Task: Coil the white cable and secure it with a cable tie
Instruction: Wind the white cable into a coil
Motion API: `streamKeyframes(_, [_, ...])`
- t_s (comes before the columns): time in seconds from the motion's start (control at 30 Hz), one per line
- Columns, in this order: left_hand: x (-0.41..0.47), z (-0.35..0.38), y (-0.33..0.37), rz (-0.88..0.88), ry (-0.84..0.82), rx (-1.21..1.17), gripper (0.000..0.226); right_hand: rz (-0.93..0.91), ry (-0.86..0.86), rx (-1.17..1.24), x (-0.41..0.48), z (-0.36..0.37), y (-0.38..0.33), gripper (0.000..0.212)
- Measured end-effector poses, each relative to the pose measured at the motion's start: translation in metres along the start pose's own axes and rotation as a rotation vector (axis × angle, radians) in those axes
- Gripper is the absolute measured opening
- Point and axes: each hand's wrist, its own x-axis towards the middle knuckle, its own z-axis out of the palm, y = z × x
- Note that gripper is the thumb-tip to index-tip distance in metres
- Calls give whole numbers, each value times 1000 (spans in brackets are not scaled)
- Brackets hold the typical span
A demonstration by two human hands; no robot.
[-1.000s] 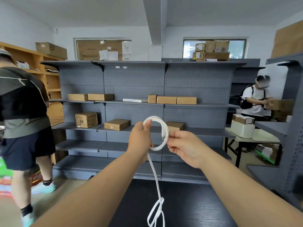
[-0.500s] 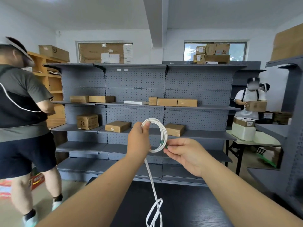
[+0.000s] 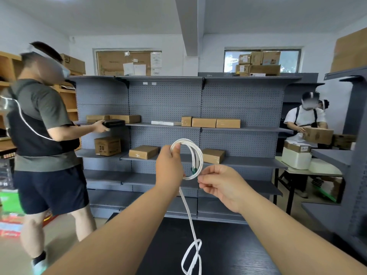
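A white cable (image 3: pixel 195 155) is wound into a small upright coil of several loops in front of me. My left hand (image 3: pixel 168 167) grips the coil's left side, thumb up near its top. My right hand (image 3: pixel 220 184) pinches the coil's lower right edge with curled fingertips. A small green piece (image 3: pixel 193 170) shows inside the coil near its bottom. The loose end of the cable (image 3: pixel 190 253) hangs down from the coil and loops above a black table (image 3: pixel 228 251).
A grey pegboard shelf unit (image 3: pixel 178 108) with cardboard boxes stands behind the table. A person (image 3: pixel 39 135) at the left holds a black item toward the shelf. Another person (image 3: pixel 306 120) at the right handles a box by a table.
My right hand slid down from the coil's right side to its lower edge. The person on the left turned and reached toward the shelf.
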Motion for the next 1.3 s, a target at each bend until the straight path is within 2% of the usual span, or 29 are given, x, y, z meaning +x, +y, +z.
streamKeyframes(0.13, [0, -7, 0, 57, -14, 50, 38, 21, -45, -8, -5, -10, -11, 14])
streamKeyframes(0.2, [0, -10, -1, 84, -37, 92, 37, -23, 25, -121, -4, -14, -19, 10])
streamKeyframes(0.3, [-1, -11, -3, 153, -91, 183, 37, -140, 139, -410, -1, -11, -29, 30])
streamKeyframes(0.4, [-5, -12, -4, 225, -157, 265, 33, -276, 100, -664, -5, 1, -37, 42])
streamKeyframes(0.5, [-6, -15, -4, 287, -218, 307, 31, -329, 10, -918, -6, 12, -39, 39])
streamKeyframes(0.6, [-1, -19, -5, 297, -265, 352, 32, -342, 28, -1166, 5, 16, -32, 31])
streamKeyframes(0.7, [6, -22, -6, 322, -285, 387, 31, -368, 139, -1154, 12, 23, -26, 25])
streamKeyframes(0.87, [16, -27, -11, 340, -253, 341, 27, -398, 321, -1016, 20, 41, -17, 28])
streamKeyframes(0.93, [19, -26, -15, 307, -212, 261, 24, -380, 388, -933, 22, 46, -14, 27])
streamKeyframes(1.03, [18, -24, -20, 150, -208, 31, 22, -330, 507, -745, 27, 48, -11, 28])
streamKeyframes(1.13, [15, -21, -25, 105, -208, -75, 30, -325, 607, -654, 31, 49, -7, 31])
streamKeyframes(1.2, [16, -21, -26, 168, -198, 38, 35, -315, 596, -692, 31, 50, -5, 30])
streamKeyframes(1.3, [20, -27, -25, 327, -190, 311, 35, -288, 511, -873, 29, 49, -11, 24])
